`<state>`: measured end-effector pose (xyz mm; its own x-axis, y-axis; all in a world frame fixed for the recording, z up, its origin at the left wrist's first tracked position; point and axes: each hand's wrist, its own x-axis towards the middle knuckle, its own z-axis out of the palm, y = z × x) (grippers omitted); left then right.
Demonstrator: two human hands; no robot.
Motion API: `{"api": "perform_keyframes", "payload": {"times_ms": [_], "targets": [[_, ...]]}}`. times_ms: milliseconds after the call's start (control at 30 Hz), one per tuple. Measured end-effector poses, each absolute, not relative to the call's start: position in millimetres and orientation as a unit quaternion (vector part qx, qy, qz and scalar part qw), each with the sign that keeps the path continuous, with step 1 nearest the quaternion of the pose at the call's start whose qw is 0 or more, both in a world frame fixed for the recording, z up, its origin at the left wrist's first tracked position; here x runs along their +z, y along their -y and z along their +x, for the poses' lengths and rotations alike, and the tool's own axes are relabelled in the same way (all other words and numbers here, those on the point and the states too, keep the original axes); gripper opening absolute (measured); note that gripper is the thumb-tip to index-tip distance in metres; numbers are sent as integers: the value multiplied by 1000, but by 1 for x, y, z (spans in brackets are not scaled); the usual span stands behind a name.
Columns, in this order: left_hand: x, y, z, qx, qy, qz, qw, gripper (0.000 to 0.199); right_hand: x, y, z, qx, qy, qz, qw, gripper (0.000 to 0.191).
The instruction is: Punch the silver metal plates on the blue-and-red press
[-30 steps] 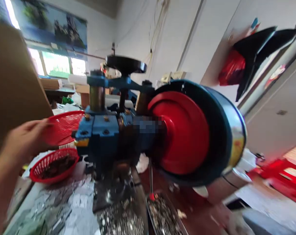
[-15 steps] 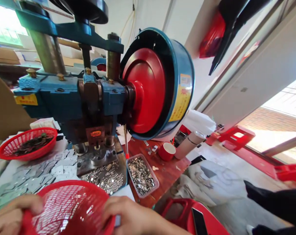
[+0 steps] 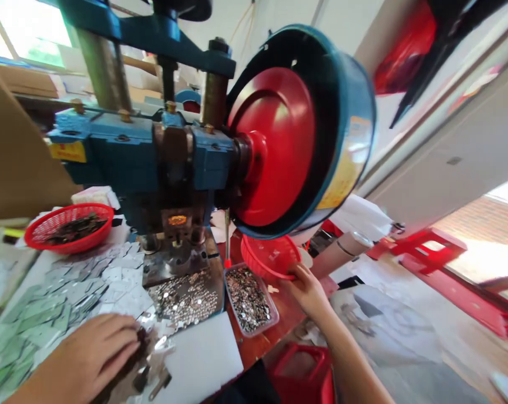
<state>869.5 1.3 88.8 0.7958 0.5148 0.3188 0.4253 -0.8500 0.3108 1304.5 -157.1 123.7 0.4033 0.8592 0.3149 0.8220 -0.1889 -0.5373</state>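
Observation:
My right hand (image 3: 306, 289) grips the rim of a red mesh basket (image 3: 271, 255), which is over the red table just behind a clear tub (image 3: 252, 300) of small metal pieces. At the lower left, my left hand (image 3: 96, 350) rests over a pile of dark and shiny metal pieces (image 3: 153, 359), fingers bent and close together; whether it holds any is hidden. Flat metal plates (image 3: 77, 286) spread to the left of that hand. A white block (image 3: 203, 356) lies beside the pile.
A blue press (image 3: 140, 151) with a red flywheel (image 3: 275, 146) stands ahead, small round pieces (image 3: 190, 297) on its base. Another red basket (image 3: 71, 227) with dark pieces sits at left. A metallic bottle (image 3: 342, 252) stands at right, above a red stool (image 3: 302, 370).
The red basket has moved from between both hands to the right, behind the tub, held by my right hand. My left hand let go of it and is now over metal pieces. The view has shifted.

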Motion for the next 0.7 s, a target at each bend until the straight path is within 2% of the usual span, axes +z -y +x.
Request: {"api": "perform_keyframes", "payload": {"times_ms": [67,167,300,400,500,600,700], "targets": [[90,-10,855,180,-307,932,68,18,102,124,1308,32,578,-750,320,19],[86,-13,833,183,-405,895,33,27,81,80,1312,32,615,-745,255,25],[82,-6,830,175,-473,862,50,31,71,49,1319,56,640,-754,133,33],[85,-9,852,159,-492,853,74,31,70,43,1326,128,656,-737,97,38],[87,-20,882,143,-508,846,75,36,67,48,1331,132,655,-735,115,38],[84,-31,903,119,-522,842,68,46,64,62,1330,57,618,-767,161,40],[80,-35,912,122,-530,835,79,45,63,81,1313,3,605,-760,236,37]]}}
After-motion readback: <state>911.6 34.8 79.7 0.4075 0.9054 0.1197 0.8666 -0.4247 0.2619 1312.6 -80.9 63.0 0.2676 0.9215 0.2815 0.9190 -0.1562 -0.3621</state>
